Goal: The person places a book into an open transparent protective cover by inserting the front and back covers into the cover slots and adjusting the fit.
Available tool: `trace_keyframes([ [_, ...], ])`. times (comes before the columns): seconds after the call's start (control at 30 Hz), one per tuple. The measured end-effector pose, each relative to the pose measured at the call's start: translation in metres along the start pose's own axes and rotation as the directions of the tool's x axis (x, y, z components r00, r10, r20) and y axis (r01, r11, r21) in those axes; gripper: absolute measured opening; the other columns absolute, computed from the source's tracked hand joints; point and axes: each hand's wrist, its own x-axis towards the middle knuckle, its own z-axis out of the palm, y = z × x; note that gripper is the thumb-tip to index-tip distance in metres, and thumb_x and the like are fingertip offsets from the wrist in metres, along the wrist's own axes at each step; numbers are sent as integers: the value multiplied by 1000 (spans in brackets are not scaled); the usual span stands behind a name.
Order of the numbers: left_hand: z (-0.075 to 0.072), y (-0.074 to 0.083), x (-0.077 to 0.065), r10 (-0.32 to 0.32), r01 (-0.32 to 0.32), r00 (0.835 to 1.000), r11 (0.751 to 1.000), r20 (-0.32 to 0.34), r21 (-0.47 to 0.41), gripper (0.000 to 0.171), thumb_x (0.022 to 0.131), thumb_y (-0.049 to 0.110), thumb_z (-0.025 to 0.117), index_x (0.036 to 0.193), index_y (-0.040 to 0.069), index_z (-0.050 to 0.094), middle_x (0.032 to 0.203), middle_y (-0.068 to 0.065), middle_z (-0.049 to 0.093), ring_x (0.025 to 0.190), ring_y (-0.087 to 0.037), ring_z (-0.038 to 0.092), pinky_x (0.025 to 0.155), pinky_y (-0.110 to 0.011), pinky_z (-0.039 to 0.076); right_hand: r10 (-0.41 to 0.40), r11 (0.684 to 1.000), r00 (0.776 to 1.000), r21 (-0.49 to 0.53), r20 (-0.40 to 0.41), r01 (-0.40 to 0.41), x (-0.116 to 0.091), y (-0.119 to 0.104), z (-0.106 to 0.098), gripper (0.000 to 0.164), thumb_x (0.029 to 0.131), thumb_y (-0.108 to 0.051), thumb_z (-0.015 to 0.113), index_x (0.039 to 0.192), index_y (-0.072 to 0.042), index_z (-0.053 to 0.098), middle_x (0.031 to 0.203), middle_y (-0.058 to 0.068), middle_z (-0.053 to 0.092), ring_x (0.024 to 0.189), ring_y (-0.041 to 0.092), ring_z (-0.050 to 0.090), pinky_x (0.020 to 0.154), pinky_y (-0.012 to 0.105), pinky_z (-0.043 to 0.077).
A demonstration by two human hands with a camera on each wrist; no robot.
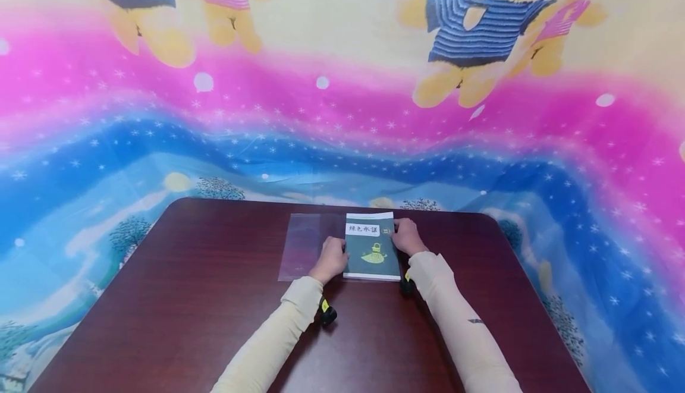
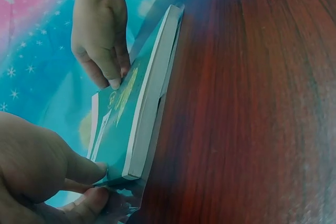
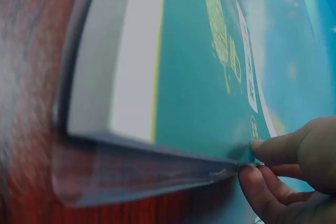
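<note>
A green paperback book [image 1: 364, 268] with a white title label and a yellow-green drawing lies on a clear plastic book cover [image 1: 306, 247], whose free flap spreads out to the left. At the book's left edge, my left hand [image 1: 330, 259] pinches the book together with the plastic. My right hand [image 1: 409, 238] grips the right edge near the top corner. In the right wrist view, thumb and fingertips [image 3: 260, 150] close on the book's edge, and clear film sticks out below it. The left wrist view shows white page edges [image 2: 152, 98]; the undersides stay hidden.
The dark red-brown wooden table [image 1: 176, 298] has its far edge just behind the book. A colourful cloth with bears and snowflakes [image 1: 342, 113] hangs behind and around it. Black wrist cameras [image 1: 327, 313] sit beneath both sleeves, close to the tabletop.
</note>
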Motion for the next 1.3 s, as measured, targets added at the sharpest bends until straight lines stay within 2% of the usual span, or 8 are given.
trace_keyframes([
  [0.3, 4, 0, 0, 46, -44, 998, 998, -47, 33, 13, 91, -1, 68, 99, -11, 71, 86, -18, 66, 102, -35, 55, 95, -48, 48, -16, 999, 1000, -51, -24, 15, -5, -6, 1, 32, 101, -1, 57, 130, 10, 61, 114, 28, 67, 95, 35, 70, 76, 44, 60],
  [0.47, 5, -3, 2, 51, -51, 998, 999, -47, 20, 24, 91, -1, 69, 113, -13, 70, 100, -22, 68, 105, -36, 57, 97, -49, 49, -48, 995, 999, -87, -24, 46, -10, -5, 4, 38, 103, -4, 53, 138, 11, 54, 124, 32, 55, 118, 44, 52, 94, 55, 50],
  [0.57, 5, -4, 2, 68, -67, 997, 998, -42, 18, 27, 92, -1, 69, 117, -13, 68, 101, -22, 67, 104, -35, 58, 94, -48, 51, -53, 994, 998, -93, -33, 50, -12, -4, 5, 47, 102, -5, 54, 146, 11, 46, 131, 34, 48, 128, 47, 41, 103, 59, 41],
  [0.7, 1, -4, 1, 118, -117, 992, 992, -36, 38, 7, 90, -5, 67, 94, -10, 69, 84, -17, 61, 90, -31, 56, 80, -43, 50, -80, 994, 996, -72, -47, 77, -16, -3, 4, 57, 99, -4, 57, 150, 12, 38, 136, 35, 45, 131, 47, 38, 106, 60, 39],
  [0.8, -3, -6, 0, 170, -169, 985, 985, -29, 34, 3, 87, -7, 65, 87, -8, 68, 80, -17, 60, 84, -29, 55, 75, -40, 48, -123, 992, 991, -21, -57, 122, -19, -1, 2, 58, 98, -4, 59, 149, 12, 39, 132, 34, 50, 121, 45, 50, 97, 57, 48],
  [0.97, -11, -13, -2, 259, -259, 966, 963, -12, -74, 27, 89, -7, 65, 116, -12, 69, 101, -22, 67, 89, -28, 66, 79, -38, 59, -166, 976, 983, 129, -74, 174, -19, 6, -2, 52, 100, -7, 60, 148, 6, 46, 121, 27, 64, 98, 36, 66, 76, 45, 58],
  [1.13, -24, -22, -2, 281, -278, 960, 946, -6, -169, 27, 96, -2, 61, 122, -8, 68, 110, -20, 68, 92, -26, 70, 82, -34, 60, -168, 948, 984, 264, -55, 176, -21, 11, -7, 47, 106, -16, 53, 150, 0, 47, 128, 26, 64, 108, 36, 67, 87, 44, 57],
  [1.3, -45, -33, -2, 260, -259, 966, 957, -12, -130, 28, 100, 5, 60, 125, -4, 69, 121, -16, 68, 113, -30, 65, 99, -45, 53, -156, 910, 988, 391, 13, 139, -24, 9, -10, 51, 110, -27, 45, 155, -3, 40, 141, 26, 56, 113, 33, 66, 90, 44, 58],
])
